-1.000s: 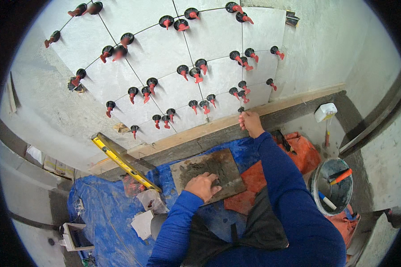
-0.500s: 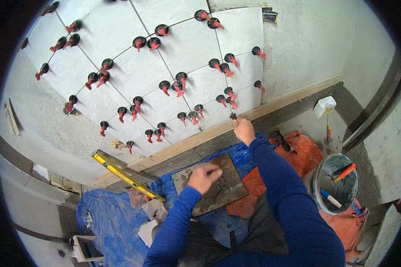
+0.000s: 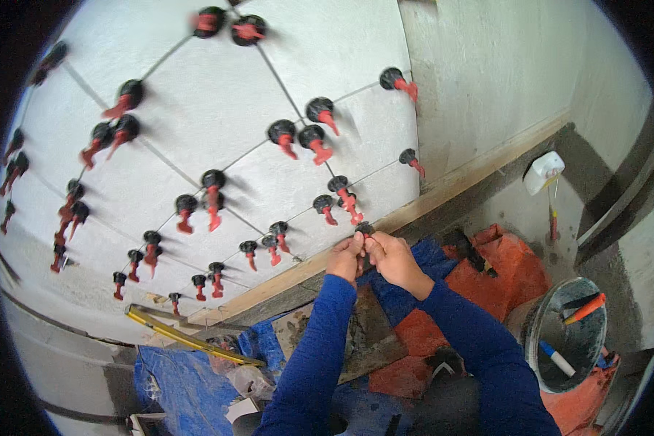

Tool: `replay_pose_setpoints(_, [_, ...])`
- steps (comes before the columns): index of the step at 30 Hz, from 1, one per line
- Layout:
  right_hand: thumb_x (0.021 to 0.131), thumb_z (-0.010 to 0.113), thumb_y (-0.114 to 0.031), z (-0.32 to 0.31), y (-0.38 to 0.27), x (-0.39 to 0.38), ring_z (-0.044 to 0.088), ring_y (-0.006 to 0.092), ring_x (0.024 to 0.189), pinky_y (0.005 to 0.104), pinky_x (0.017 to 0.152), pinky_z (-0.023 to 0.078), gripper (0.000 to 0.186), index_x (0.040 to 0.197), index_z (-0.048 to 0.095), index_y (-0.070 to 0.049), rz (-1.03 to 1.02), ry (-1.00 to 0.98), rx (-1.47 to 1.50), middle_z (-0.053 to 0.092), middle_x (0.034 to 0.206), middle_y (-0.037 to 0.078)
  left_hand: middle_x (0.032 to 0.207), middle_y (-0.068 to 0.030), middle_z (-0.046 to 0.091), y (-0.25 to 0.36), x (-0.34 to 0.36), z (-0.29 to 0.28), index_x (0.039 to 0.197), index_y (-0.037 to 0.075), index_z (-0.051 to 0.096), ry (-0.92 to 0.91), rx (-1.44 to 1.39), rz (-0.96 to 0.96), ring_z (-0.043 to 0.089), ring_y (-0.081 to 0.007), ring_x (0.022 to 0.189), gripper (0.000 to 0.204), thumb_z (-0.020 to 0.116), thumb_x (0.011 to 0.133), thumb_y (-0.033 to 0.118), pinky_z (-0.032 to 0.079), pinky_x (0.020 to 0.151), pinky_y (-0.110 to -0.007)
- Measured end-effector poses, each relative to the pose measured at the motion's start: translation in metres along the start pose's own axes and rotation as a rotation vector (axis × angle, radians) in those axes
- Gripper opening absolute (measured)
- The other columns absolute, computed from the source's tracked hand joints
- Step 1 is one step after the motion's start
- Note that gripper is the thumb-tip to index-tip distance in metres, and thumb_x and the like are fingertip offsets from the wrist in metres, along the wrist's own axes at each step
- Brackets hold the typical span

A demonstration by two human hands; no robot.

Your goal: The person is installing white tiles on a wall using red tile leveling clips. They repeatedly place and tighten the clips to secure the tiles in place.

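Large white tiles (image 3: 258,196) cover the wall, with black-and-red tile levelling spacers (image 3: 282,138) set along their joints. At the lowest edge of the tiles, just above a wooden batten (image 3: 450,190), both my hands meet at one tile levelling spacer (image 3: 364,229). My left hand (image 3: 346,257) pinches it from the left with thumb and fingers. My right hand (image 3: 395,263) closes around its red handle from the other side. My fingers cover most of the handle; its black round base shows above them.
A yellow spirit level (image 3: 189,338) leans at the lower left above a blue tarp (image 3: 185,389). Below my hands lies a dirty board (image 3: 385,349). An orange sheet (image 3: 519,265) spreads to the right, near a bucket (image 3: 525,330) holding orange- and blue-handled tools. A white container (image 3: 543,173) sits farther back.
My left hand has risen from above the board to join my right hand at the spacer. The view has moved closer to the wall and turned, so the tiles look larger.
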State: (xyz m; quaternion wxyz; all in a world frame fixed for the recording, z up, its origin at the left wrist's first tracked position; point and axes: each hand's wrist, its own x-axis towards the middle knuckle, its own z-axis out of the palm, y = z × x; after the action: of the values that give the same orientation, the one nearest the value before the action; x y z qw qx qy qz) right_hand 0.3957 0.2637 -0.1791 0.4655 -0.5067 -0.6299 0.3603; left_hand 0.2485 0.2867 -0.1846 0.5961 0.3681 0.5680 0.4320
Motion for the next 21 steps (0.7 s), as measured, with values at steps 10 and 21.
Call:
replay_pose_setpoints(10, [0.106,0.053,-0.027,0.001,0.002,-0.001,0.067,0.0349,0.063,0.0452,0.058,0.049,0.032,0.088,0.063,-0.004,0.085,-0.044,0.187,0.064,0.067,0.015,0.071,0.0050,0.052,0.033,-0.017,-0.001,0.086,0.012,0.060,-0.104,-0.044,-0.114,0.038,-0.0058,0.050,0.030,0.064,0.103,0.037,0.026,0.043,-0.023])
replay_pose_setpoints(21, [0.103,0.057,-0.020,0.007,0.008,0.000,0.062,0.0470,0.070,0.0529,0.058,0.045,0.023,0.088,0.059,-0.002,-0.141,0.080,0.045,0.062,0.074,0.024,0.076,-0.0001,0.066,0.021,-0.019,0.015,0.091,0.000,0.074,0.005,-0.031,0.071,0.051,-0.0078,0.061,0.030,0.075,0.097,0.030,0.040,0.056,-0.025])
